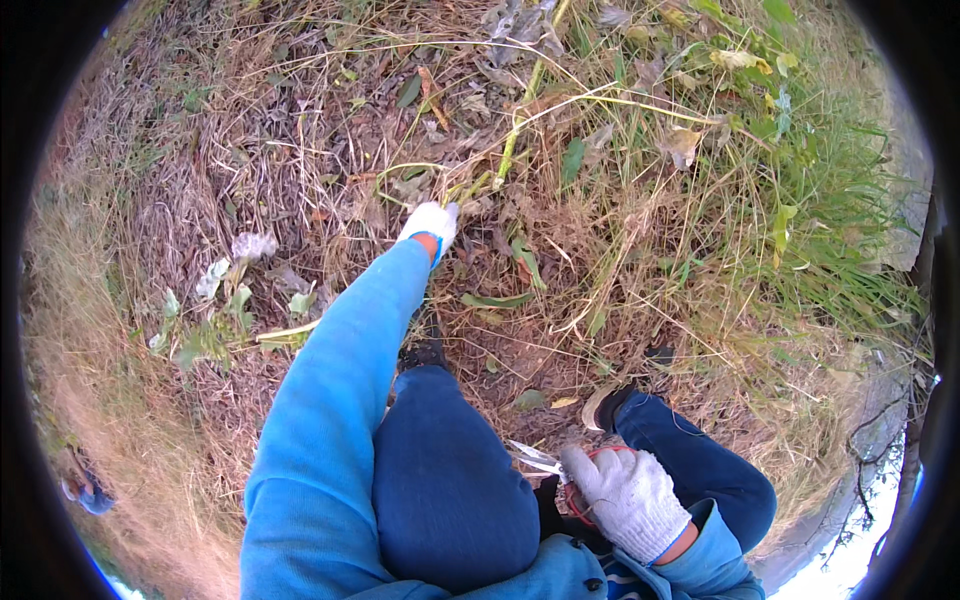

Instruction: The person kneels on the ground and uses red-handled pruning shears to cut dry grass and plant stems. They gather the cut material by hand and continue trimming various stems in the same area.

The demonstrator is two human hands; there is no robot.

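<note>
My left hand [433,222], in a white knitted glove, reaches forward and down to the ground. Its fingers are closed at the base of yellow-green plant stems [514,142], which run up and away from it among dry grass. My right hand [626,495], in a similar glove, is near my lap between my knees. It holds a pair of scissors with red handles [576,504]; the metal blades [536,457] point left and are slightly apart. The fingertips of my left hand are partly hidden.
Cut leafy stems [225,322] lie left of my left arm. Dry grass and fallen leaves cover the ground. Green grass and vine leaves [784,217] grow at the right. Another person [94,495] is far off at lower left. Bare branches [862,480] show at lower right.
</note>
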